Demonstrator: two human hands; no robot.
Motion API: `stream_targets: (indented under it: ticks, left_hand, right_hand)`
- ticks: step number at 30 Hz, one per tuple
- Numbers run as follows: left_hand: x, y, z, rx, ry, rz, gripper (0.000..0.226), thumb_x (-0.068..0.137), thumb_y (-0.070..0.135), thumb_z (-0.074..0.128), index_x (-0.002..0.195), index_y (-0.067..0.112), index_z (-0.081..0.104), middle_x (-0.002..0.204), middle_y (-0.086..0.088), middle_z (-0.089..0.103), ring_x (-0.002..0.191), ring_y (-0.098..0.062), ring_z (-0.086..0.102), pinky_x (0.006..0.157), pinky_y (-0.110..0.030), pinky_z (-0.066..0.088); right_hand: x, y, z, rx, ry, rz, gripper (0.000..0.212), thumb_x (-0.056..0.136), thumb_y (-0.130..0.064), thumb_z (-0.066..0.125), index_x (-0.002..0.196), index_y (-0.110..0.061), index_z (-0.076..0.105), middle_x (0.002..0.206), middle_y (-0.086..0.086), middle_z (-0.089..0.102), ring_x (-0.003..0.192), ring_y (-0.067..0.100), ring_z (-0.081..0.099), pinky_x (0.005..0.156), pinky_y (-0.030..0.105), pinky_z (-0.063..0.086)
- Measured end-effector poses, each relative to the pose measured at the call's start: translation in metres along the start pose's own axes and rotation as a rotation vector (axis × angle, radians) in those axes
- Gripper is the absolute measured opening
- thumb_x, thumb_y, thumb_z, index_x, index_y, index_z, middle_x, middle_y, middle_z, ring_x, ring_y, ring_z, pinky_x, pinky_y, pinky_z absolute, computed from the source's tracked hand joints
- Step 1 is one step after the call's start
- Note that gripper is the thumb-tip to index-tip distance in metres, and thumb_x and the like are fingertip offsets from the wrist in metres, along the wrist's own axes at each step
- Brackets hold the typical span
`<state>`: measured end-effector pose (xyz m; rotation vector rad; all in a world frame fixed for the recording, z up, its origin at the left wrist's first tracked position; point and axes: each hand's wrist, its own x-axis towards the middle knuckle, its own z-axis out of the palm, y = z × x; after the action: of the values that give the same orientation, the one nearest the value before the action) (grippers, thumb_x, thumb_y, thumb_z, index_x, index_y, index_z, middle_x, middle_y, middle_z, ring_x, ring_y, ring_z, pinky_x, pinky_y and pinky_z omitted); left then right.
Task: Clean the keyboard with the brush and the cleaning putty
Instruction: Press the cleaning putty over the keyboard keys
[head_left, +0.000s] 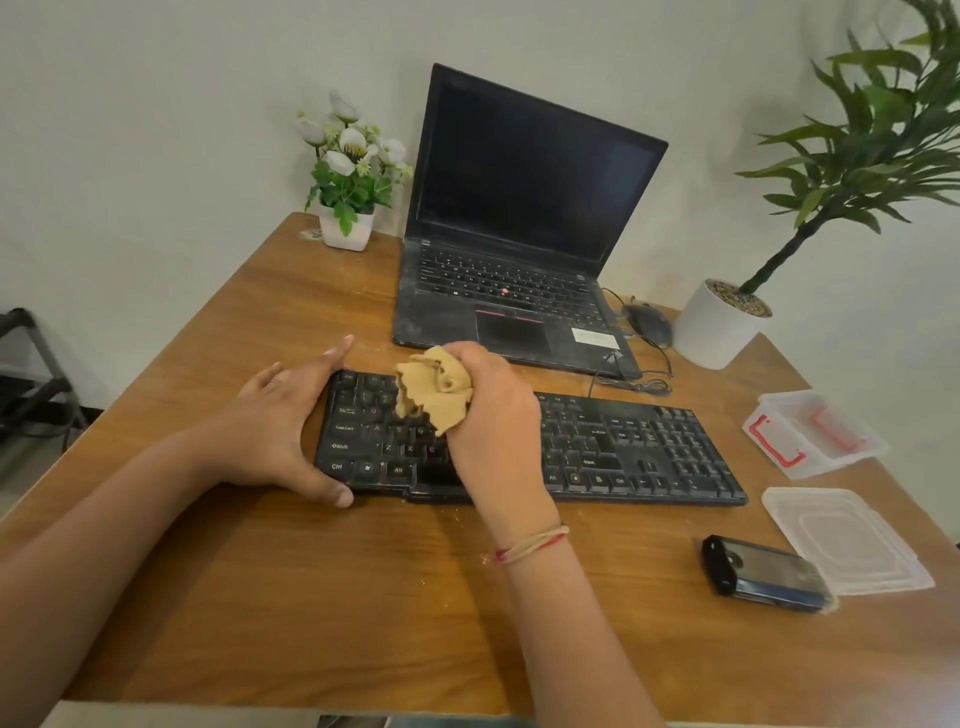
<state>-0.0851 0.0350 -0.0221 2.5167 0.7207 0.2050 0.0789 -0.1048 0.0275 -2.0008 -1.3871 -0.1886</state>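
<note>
A black keyboard (623, 447) lies across the middle of the wooden desk (311, 597). My right hand (493, 415) grips a crumpled lump of tan cleaning putty (434, 387) just above the keys on the keyboard's left half. My left hand (275, 431) holds the keyboard's left end, thumb at the front edge and fingers along the back edge. I cannot pick out a brush with certainty.
An open black laptop (519, 234) stands behind the keyboard, with a mouse (647, 322) beside it. A flower pot (347, 228) sits at the back left, a large plant pot (719, 325) at the back right. A clear plastic box (810, 434), its lid (847, 540) and a black device (761, 574) lie at the right.
</note>
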Motion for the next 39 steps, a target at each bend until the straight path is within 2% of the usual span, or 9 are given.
stream_targets:
  ticks: [6,15,19,21,24,29,33,36,39]
  left_hand:
    - [0.002,-0.002,0.002,0.014,0.017,0.005,0.153,0.026,0.097,0.052,0.144,0.038,-0.024,0.157,0.004,0.016,0.143,-0.011,0.01,0.117,-0.034,-0.006]
    - [0.004,-0.001,0.003,0.011,0.05,0.026,0.133,0.037,0.099,0.04,0.139,0.044,-0.024,0.156,0.008,0.014,0.134,0.002,0.006,0.115,-0.029,-0.004]
    - [0.002,-0.003,0.004,0.038,-0.006,0.039,0.145,0.031,0.098,0.05,0.15,0.033,-0.005,0.156,0.009,0.013,0.142,-0.008,0.007,0.117,-0.033,-0.009]
    - [0.003,-0.006,0.004,0.04,-0.003,0.015,0.148,0.029,0.097,0.052,0.15,0.029,0.002,0.151,0.012,0.02,0.139,-0.01,0.013,0.115,-0.032,-0.009]
    - [0.003,-0.004,0.002,0.024,0.003,0.023,0.147,0.029,0.098,0.051,0.148,0.036,-0.01,0.151,0.014,0.016,0.14,-0.01,0.012,0.117,-0.033,-0.008]
    - [0.003,-0.001,0.005,0.048,0.054,0.04,0.114,0.052,0.089,0.041,0.134,0.048,-0.027,0.153,0.013,0.012,0.14,-0.004,0.009,0.114,-0.026,-0.003]
    - [0.01,-0.006,0.008,0.049,0.076,-0.022,0.096,0.053,0.097,0.02,0.129,0.057,-0.022,0.147,0.015,0.016,0.129,0.003,0.008,0.112,-0.027,-0.002]
    - [0.008,-0.008,0.007,0.022,0.031,-0.006,0.12,0.042,0.102,0.032,0.14,0.05,-0.014,0.153,0.014,0.006,0.134,0.0,0.003,0.115,-0.03,-0.004]
    - [0.003,-0.007,0.004,0.054,0.005,0.032,0.147,0.032,0.096,0.054,0.147,0.038,-0.018,0.152,0.015,0.007,0.142,-0.009,0.006,0.117,-0.034,-0.007]
  right_hand:
    - [-0.026,-0.027,0.029,-0.192,-0.272,-0.144,0.031,0.085,-0.004,0.054,0.116,-0.008,0.057,0.118,0.01,0.061,0.113,0.026,0.053,0.097,0.034,0.041]
    - [-0.038,-0.035,0.021,0.026,-0.322,-0.299,0.007,0.086,-0.02,0.063,0.091,-0.015,0.065,0.092,0.002,0.067,0.088,0.019,0.059,0.077,0.035,0.05]
    - [-0.009,-0.027,0.014,0.389,-0.482,0.046,0.013,0.089,-0.015,0.057,0.095,-0.012,0.068,0.093,0.004,0.069,0.086,0.02,0.062,0.077,0.038,0.053]
    - [0.0,-0.023,0.009,0.519,-0.313,0.213,0.012,0.088,-0.016,0.058,0.096,-0.013,0.067,0.092,0.001,0.068,0.085,0.017,0.061,0.075,0.036,0.051]
    - [-0.008,-0.022,0.013,0.14,-0.065,-0.085,0.016,0.085,-0.022,0.061,0.1,-0.017,0.064,0.1,0.001,0.066,0.094,0.017,0.058,0.081,0.032,0.047]
    - [-0.033,-0.031,0.039,0.001,-0.425,-0.224,0.024,0.086,-0.026,0.063,0.108,-0.017,0.06,0.114,0.003,0.064,0.122,0.025,0.049,0.11,0.045,0.029]
    - [-0.027,-0.032,0.027,0.22,-0.443,-0.334,0.001,0.083,-0.013,0.061,0.083,-0.012,0.062,0.08,0.003,0.066,0.077,0.022,0.059,0.077,0.044,0.047]
    - [-0.016,-0.025,0.016,0.38,-0.567,-0.148,0.012,0.084,-0.005,0.061,0.095,-0.01,0.064,0.094,0.008,0.069,0.088,0.025,0.063,0.079,0.046,0.052]
    - [-0.005,-0.014,0.003,0.685,-0.366,0.246,0.013,0.092,-0.007,0.053,0.096,-0.015,0.062,0.097,0.004,0.066,0.095,0.031,0.062,0.088,0.048,0.052]
